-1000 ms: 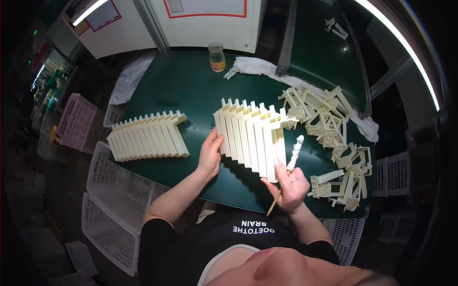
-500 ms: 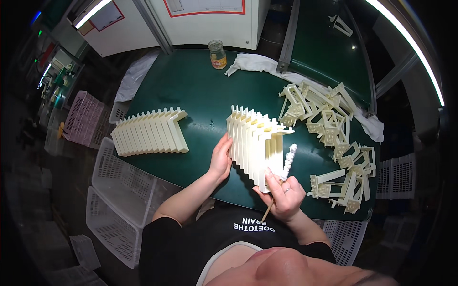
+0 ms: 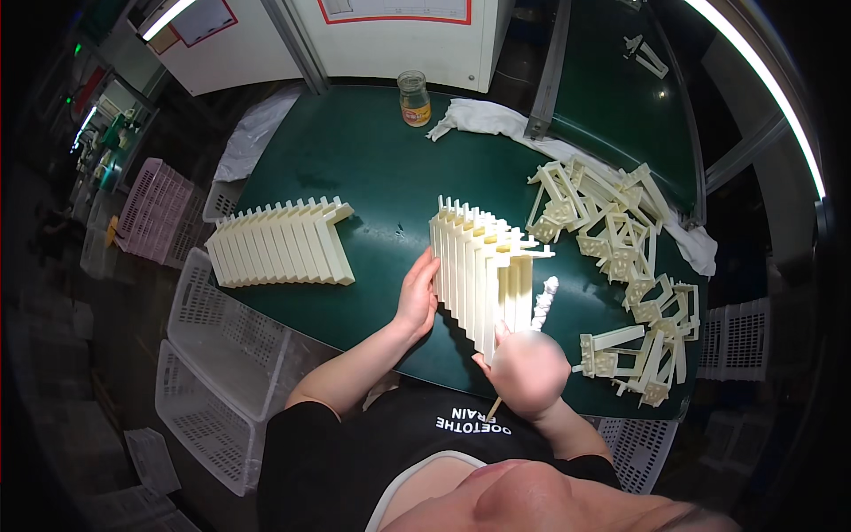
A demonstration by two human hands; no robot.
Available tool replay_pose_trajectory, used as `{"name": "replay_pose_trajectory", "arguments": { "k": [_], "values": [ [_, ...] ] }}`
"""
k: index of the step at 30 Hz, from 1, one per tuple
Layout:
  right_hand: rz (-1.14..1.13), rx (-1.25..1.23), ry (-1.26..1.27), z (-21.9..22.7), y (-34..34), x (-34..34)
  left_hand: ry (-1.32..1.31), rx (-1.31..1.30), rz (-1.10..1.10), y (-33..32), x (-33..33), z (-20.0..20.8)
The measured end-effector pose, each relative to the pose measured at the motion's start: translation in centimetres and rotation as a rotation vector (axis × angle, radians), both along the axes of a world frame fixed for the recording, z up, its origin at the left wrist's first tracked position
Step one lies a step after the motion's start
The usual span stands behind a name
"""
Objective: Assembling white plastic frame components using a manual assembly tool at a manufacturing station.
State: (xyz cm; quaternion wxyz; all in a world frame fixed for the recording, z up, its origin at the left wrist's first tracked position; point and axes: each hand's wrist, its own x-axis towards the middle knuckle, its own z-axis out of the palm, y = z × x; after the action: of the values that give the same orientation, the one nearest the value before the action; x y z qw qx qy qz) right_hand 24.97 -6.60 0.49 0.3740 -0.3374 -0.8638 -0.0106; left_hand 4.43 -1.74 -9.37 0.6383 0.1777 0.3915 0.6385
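Left hand (image 3: 419, 293) and blurred right hand (image 3: 530, 374), fingers clamped on cream stack (image 3: 467, 282), near six-o'clock edge of green table (image 3: 372, 160); loose frames (image 3: 620, 261) crowd three o'clock. Open room noted toward twelve.

We counted one left hand (image 3: 418, 297) and one right hand (image 3: 530, 368). Rows of cream plastic parts numbered two: one held row (image 3: 465, 284) and one unheld row (image 3: 279, 248). We recorded one heap of loose cream frames (image 3: 620, 262) (too tangled for us to number singly), one glass jar (image 3: 414, 99) and one white-wrapped stick (image 3: 544, 303).
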Motion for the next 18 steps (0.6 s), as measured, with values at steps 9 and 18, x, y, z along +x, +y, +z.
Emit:
{"name": "replay_pose_trajectory", "arguments": {
  "k": [9, 18],
  "values": [
    [-0.090, -0.117, 0.081, -2.8, -0.6, 2.1, 0.273, 0.160, 0.013, -0.3, -0.2, 1.9],
    [-0.079, -0.251, 0.263, -5.8, -0.6, 2.3, 0.326, 0.151, -0.018, -0.4, -1.1, 2.1]
  ]
}}
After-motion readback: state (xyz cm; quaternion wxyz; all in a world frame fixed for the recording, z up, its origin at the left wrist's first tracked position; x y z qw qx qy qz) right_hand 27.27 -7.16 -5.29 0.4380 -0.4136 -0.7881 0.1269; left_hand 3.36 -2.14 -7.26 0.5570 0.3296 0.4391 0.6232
